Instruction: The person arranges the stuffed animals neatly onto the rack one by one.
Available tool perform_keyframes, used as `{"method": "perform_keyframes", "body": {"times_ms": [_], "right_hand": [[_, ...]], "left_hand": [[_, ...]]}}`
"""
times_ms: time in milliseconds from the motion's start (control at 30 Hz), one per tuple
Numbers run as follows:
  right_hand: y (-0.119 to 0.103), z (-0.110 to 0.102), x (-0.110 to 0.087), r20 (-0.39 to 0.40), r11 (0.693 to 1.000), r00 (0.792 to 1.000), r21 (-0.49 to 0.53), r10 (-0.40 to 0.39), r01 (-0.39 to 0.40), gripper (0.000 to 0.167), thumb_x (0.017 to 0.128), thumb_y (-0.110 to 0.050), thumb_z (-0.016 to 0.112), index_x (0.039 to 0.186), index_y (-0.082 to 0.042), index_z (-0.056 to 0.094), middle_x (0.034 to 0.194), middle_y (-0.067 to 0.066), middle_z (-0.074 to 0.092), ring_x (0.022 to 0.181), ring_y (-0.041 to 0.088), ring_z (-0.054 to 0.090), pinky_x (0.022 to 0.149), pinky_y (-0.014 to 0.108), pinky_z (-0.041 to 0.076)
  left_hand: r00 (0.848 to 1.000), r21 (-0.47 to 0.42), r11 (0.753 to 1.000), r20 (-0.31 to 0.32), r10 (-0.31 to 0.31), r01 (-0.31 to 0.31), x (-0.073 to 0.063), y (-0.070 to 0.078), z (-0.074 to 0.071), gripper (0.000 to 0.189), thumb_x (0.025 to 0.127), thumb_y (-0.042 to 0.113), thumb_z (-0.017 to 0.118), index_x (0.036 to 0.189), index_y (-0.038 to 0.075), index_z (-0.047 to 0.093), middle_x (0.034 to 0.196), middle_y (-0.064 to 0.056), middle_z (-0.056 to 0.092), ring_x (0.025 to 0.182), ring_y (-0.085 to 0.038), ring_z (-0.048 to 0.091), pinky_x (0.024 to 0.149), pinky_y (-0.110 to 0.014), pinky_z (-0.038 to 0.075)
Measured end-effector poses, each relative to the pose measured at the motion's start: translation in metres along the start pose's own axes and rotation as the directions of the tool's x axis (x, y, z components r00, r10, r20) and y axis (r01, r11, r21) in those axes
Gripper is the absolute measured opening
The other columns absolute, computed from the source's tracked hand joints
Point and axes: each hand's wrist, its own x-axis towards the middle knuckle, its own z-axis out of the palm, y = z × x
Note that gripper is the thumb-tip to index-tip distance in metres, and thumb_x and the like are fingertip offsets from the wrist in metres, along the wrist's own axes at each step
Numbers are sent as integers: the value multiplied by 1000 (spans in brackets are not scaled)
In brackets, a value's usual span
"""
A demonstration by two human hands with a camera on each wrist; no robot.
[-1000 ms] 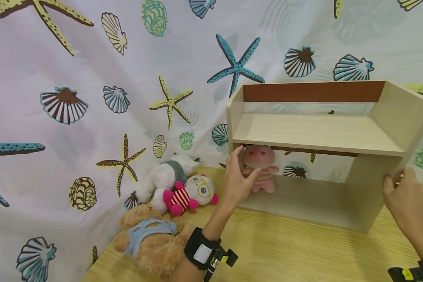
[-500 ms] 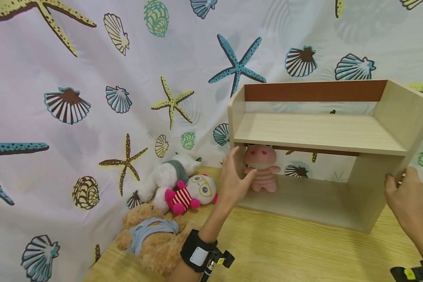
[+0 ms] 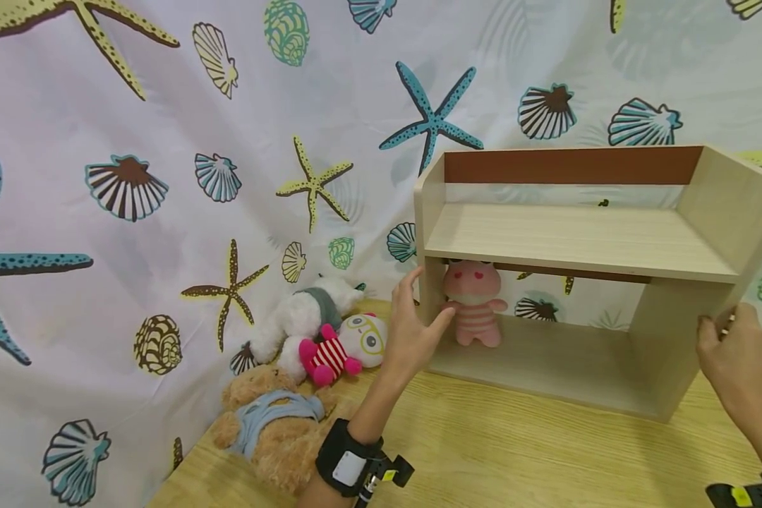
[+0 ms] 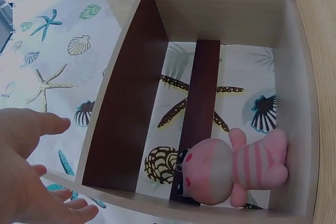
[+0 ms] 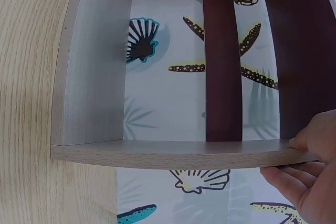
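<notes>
A pink plush toy (image 3: 473, 303) with a striped body stands in the lower compartment of a pale wooden shelf (image 3: 581, 243), by its left side panel. In the left wrist view the same plush toy (image 4: 236, 169) appears turned on its side. My left hand (image 3: 413, 328) is beside the shelf's left panel, fingers spread and holding nothing. The left wrist view shows that hand (image 4: 31, 166) apart from the shelf edge. My right hand (image 3: 743, 367) grips the shelf's right side panel, thumb on the inner face and fingers behind, as the right wrist view shows that hand (image 5: 315, 166).
Left of the shelf lie a brown teddy bear (image 3: 279, 437) in a blue top, a panda plush (image 3: 336, 349) in red stripes and a white plush toy (image 3: 305, 314). All rest on the wooden table (image 3: 514, 451). A curtain (image 3: 165, 127) printed with shells and starfish hangs behind.
My left hand has drawn back to the left, away from the pink plush toy and the shelf's left panel. The right hand keeps its hold, and the toy stays in place.
</notes>
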Motion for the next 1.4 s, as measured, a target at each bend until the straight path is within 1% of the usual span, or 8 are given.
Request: {"method": "perform_keyframes", "body": {"times_ms": [167, 267, 367, 533, 1000, 1167, 1300, 1400], "right_hand": [[0, 0, -1, 30, 999, 999, 16, 38, -39, 37, 102, -16, 42, 113, 20, 42, 108, 48, 53, 83, 58, 61, 38, 33, 38], [0, 1, -2, 35, 999, 998, 21, 48, -49, 39, 102, -15, 42, 118, 21, 41, 109, 48, 52, 85, 59, 61, 39, 33, 38], [0, 2, -2, 38, 998, 997, 26, 62, -63, 41, 103, -14, 42, 122, 22, 40, 112, 48, 51, 89, 59, 60, 41, 36, 42], [-2, 2, -3, 58, 995, 995, 37, 87, -89, 43, 104, -14, 41, 128, 22, 37, 119, 48, 48, 97, 60, 58, 51, 49, 50], [-3, 2, -2, 108, 991, 986, 21, 126, -129, 46, 104, -15, 39, 132, 22, 33, 125, 48, 45, 102, 61, 54, 63, 57, 51], [-4, 3, -2, 100, 993, 988, 18, 115, -117, 45, 104, -14, 40, 130, 22, 34, 123, 48, 46, 99, 61, 55, 59, 55, 51], [-4, 3, 0, 87, 994, 991, 22, 102, -104, 38, 104, -14, 41, 121, 21, 38, 115, 49, 48, 92, 60, 58, 49, 49, 48], [-3, 3, 1, 67, 994, 994, 54, 90, -94, 31, 103, -12, 41, 112, 18, 39, 110, 51, 49, 89, 61, 58, 43, 45, 46]], "left_hand": [[1000, 6, 1000, -12, 2, -2, -3, 0, -6, 76, 91, 21, 76, 152, 10, 33, 151, -15, 36, 138, -27, 37, 108, -51, 36], [1000, 8, 1000, -18, 2, -1, -5, 0, -9, 76, 90, 19, 76, 152, 11, 34, 151, -15, 36, 138, -28, 37, 109, -51, 35], [1000, 10, 1000, -16, -2, 2, -7, 1, -12, 76, 90, 17, 76, 152, 10, 34, 151, -15, 37, 138, -29, 37, 108, -53, 35], [1000, 22, 1000, -16, 1, -1, -9, 3, -17, 75, 90, 17, 76, 152, 9, 34, 151, -15, 37, 139, -28, 36, 108, -52, 34], [999, 55, 998, -46, 19, -16, -17, 9, -36, 75, 89, 15, 76, 151, 7, 34, 152, -12, 39, 139, -29, 37, 110, -50, 33], [999, 48, 999, -47, 25, -23, -22, 10, -45, 75, 90, 14, 76, 151, 5, 32, 153, -13, 37, 140, -31, 34, 112, -51, 30], [999, 32, 999, -48, 21, -20, -26, 14, -51, 76, 90, 17, 76, 152, 8, 32, 153, -13, 36, 141, -31, 32, 111, -52, 30], [998, 29, 999, -60, 29, -27, -26, 18, -55, 75, 90, 18, 76, 152, 10, 33, 150, -14, 39, 136, -30, 37, 105, -52, 37]]}}
